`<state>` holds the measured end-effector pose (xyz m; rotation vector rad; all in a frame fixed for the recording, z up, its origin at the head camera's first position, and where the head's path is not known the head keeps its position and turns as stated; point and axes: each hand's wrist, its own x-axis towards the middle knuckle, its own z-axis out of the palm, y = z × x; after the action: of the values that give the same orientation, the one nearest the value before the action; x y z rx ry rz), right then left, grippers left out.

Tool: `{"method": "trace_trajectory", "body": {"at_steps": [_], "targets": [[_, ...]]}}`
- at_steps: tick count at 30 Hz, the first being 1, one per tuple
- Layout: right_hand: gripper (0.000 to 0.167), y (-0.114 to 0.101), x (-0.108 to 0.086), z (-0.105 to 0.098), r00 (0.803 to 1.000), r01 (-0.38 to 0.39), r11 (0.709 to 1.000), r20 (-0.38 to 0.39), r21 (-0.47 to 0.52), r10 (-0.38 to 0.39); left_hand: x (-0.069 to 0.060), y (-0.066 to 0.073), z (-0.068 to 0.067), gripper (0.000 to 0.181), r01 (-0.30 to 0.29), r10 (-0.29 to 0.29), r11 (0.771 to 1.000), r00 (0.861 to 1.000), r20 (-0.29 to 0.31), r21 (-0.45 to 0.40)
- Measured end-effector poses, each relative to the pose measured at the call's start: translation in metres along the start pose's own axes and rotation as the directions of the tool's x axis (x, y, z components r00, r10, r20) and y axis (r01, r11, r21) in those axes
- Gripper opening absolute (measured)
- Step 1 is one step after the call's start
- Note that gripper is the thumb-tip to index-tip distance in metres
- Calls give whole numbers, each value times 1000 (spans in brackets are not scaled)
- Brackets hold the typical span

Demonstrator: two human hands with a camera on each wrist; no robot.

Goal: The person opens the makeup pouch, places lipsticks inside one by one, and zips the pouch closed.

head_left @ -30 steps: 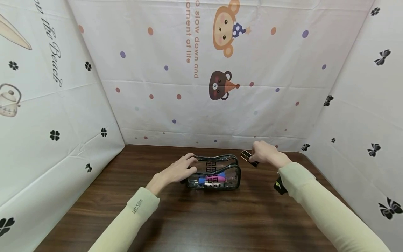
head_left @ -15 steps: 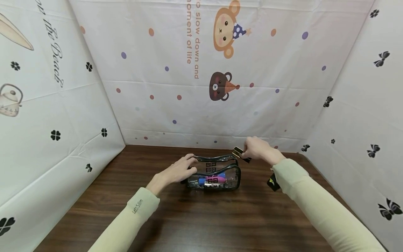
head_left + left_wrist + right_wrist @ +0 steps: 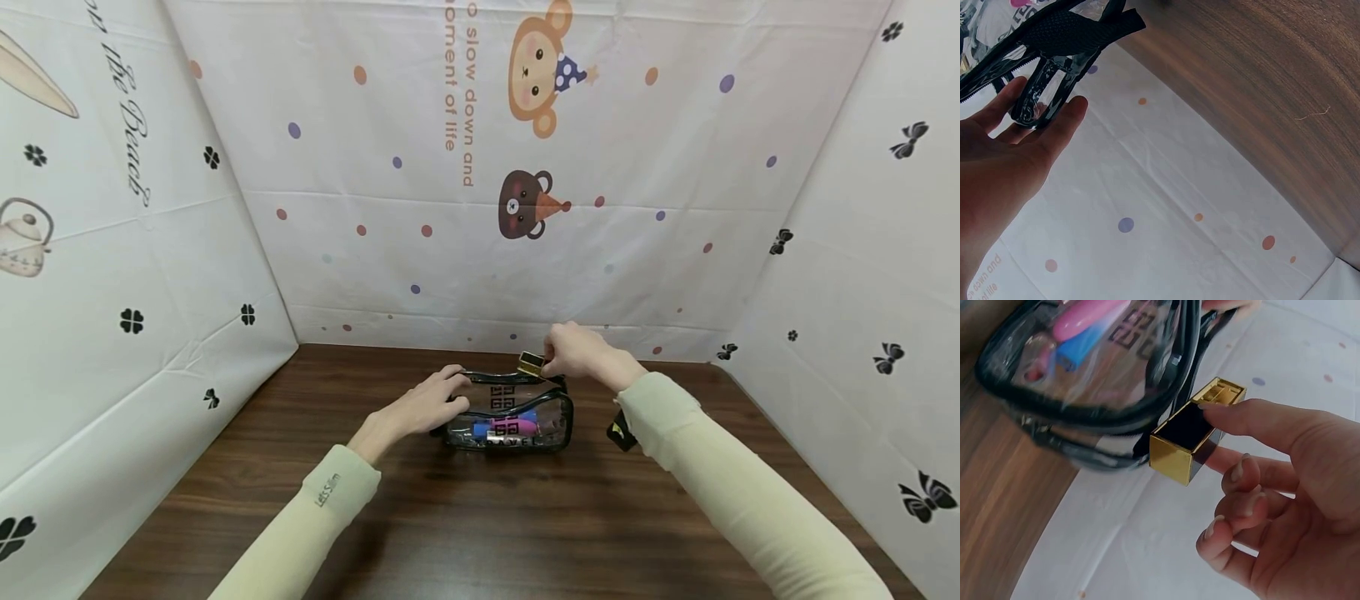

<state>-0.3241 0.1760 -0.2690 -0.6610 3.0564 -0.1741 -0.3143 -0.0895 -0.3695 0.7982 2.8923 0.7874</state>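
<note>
A clear toiletry bag [image 3: 551, 437] with black trim and a zip stands on the dark wooden table. My left hand [image 3: 431, 402] grips its left end; the left wrist view shows thumb and fingers about a black-edged loop [image 3: 1057, 94] there. Between thumb and fingers of my right hand [image 3: 581, 352] is a rectangular black-and-gold lipstick [image 3: 1188, 431], above the bag's back right top edge. The other right fingers curl loosely. Through the clear wall show a pink item [image 3: 1088, 317] and a blue one [image 3: 1082, 347]. Whether the lipstick touches the bag, I cannot tell.
A white printed cloth [image 3: 360, 275] rises behind the table [image 3: 480, 517] and along both sides. Something black with a yellow mark [image 3: 621, 432] hangs under the right wrist.
My right hand has moved left with the lipstick, from right of the bag to over its back right edge. The left hand and the bag stay in place.
</note>
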Motion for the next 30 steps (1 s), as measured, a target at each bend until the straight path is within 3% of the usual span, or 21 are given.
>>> {"method": "trace_trajectory", "body": {"at_steps": [3, 9, 15, 30], "targets": [[21, -9, 4, 4, 999, 43, 999, -4, 6, -43, 0, 0, 0, 50, -1, 1, 1000, 1000, -3, 6], [36, -28, 13, 15, 995, 91, 995, 35, 30, -92, 0, -1, 1, 52, 5, -5, 1000, 1000, 10, 6], [16, -42, 23, 26, 995, 81, 997, 51, -3, -81, 0, -1, 0, 50, 14, -14, 1000, 999, 29, 1], [12, -66, 33, 46, 990, 111, 994, 88, 7, -111, 0, 1, -1, 53, 24, -24, 1000, 999, 34, 5]]}}
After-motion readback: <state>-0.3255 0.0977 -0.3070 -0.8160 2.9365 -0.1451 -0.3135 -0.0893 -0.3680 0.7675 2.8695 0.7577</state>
